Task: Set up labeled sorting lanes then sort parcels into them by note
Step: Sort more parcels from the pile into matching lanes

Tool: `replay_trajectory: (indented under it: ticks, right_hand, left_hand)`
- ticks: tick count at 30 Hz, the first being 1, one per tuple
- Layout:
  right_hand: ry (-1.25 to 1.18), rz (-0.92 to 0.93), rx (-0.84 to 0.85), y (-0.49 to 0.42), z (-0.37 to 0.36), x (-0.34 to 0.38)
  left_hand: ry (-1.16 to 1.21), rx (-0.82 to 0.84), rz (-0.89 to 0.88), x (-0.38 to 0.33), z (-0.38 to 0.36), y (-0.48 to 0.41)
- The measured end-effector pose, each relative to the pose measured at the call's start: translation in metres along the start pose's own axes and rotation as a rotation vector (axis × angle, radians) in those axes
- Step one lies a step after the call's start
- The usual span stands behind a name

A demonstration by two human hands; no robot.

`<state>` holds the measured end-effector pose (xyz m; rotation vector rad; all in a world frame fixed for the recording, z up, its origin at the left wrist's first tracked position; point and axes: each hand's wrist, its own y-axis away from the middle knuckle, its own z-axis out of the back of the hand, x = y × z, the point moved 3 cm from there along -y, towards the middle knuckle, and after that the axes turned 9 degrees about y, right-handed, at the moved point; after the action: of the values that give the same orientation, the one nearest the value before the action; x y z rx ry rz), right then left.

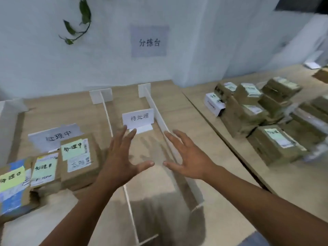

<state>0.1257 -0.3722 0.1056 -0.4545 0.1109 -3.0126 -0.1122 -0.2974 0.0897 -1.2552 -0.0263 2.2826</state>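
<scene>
**Item 1:** left divider (107, 114), a thin white strip. Its long axis runs from the near edge of the table (62, 114) away toward the wall, and an upright white plate stands at the far end.

**Item 2:** right divider (158, 114), a taller white strip with the same heading, roughly parallel to item 1. The 2 strips bound the middle lane.

**Item 3:** middle lane label (138, 118), a white card standing upright across the lane. It faces the person, with its right edge just beside the right divider.

**Item 4:** left lane label (55, 137), a blurred white sheet in the left lane. It stands behind 3 parcels (79, 160), which lie flat in a row with pale notes upward.

**Item 5:** parcel pile (257, 112), brown boxes stacked on the adjoining table (292, 183) to the right, well apart from the lanes.

**Left hand** (122, 157): palm down over the middle lane, fingers straight and spread toward the wall, grasping nothing.

**Right hand** (188, 157): palm down, fingers splayed, released. It overlaps the right divider, but whether it touches cannot be told.

**Wall sign** (150, 41): above the lanes.
</scene>
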Motion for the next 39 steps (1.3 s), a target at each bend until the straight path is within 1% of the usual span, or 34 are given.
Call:
replay_trajectory:
  ticks: [3,5,9,11,13,16,19,22,28,31,34,39]
  right_hand:
    - [0.029,-0.076,-0.098,0.087,0.058,-0.072]
    - [0.061,-0.138,-0.129,0.149,0.091,-0.120]
    - [0.125,-0.263,-0.148,0.264,0.136,-0.208]
    - [0.121,-0.330,-0.179,0.312,0.151,-0.245]
    - [0.107,-0.377,-0.194,0.348,0.161,-0.277]
    - [0.100,-0.406,-0.203,0.379,0.170,-0.325]
    - [0.068,-0.436,-0.243,0.386,0.176,-0.377]
    - [0.054,-0.441,-0.275,0.378,0.186,-0.433]
    - [0.067,-0.459,-0.293,0.348,0.228,-0.558]
    - [0.068,-0.439,-0.304,0.331,0.262,-0.612]
    - [0.015,-0.421,-0.337,0.309,0.292,-0.662]
    - [-0.013,-0.364,-0.317,0.258,0.308,-0.749]
  left_hand:
    - [0.053,0.047,-0.122,-0.084,-0.075,-0.015]
    - [0.068,0.076,-0.189,-0.140,-0.130,-0.018]
    - [0.178,0.137,-0.240,-0.236,-0.243,-0.008]
    - [0.214,0.179,-0.266,-0.270,-0.296,0.000]
    - [0.222,0.260,-0.289,-0.296,-0.343,0.007]
    - [0.221,0.360,-0.302,-0.319,-0.397,0.004]
    - [0.206,0.388,-0.286,-0.330,-0.440,-0.015]
    - [0.242,0.413,-0.225,-0.340,-0.481,-0.047]
    - [0.281,0.375,-0.178,-0.382,-0.576,-0.142]
    - [0.265,0.393,-0.161,-0.413,-0.617,-0.182]
    - [0.239,0.404,-0.162,-0.442,-0.654,-0.218]
    - [0.166,0.387,-0.094,-0.467,-0.715,-0.272]
